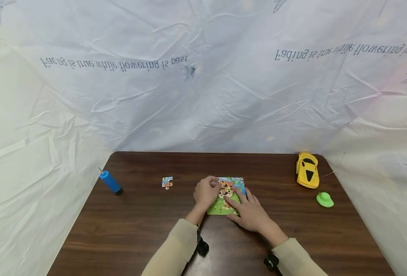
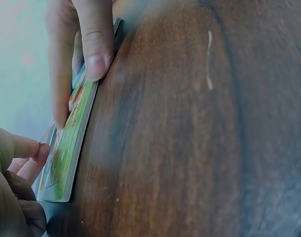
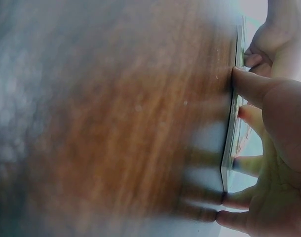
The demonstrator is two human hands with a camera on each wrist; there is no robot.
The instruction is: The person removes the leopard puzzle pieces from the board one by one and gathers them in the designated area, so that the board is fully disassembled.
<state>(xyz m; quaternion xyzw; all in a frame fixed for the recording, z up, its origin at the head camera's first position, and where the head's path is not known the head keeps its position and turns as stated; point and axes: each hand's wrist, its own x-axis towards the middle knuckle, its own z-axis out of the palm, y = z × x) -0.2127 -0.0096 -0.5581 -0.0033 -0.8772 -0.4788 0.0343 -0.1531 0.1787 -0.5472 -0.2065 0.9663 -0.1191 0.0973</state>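
Observation:
A jigsaw puzzle [image 1: 220,209] with a cartoon spotted animal on green grass and blue sky lies flat on the table. My left hand [image 1: 205,193] is at its upper left side, fingers curled and thumb meeting index finger. In the left wrist view those fingertips pinch the thin edge of a puzzle piece [image 2: 50,137], mostly hidden, close over the board. Spread fairly straight, the fingers of my right hand [image 1: 251,214] rest on the puzzle's right part, the thumb at its lower right edge. Left of the hands lies a loose puzzle piece [image 1: 167,182].
On the brown table [image 1: 148,230] a blue cylinder [image 1: 110,182] with a thin metal tip lies at the left edge. A yellow toy car [image 1: 307,170] and a green toy [image 1: 325,199] are at the right. A white printed sheet [image 1: 203,107] hangs behind.

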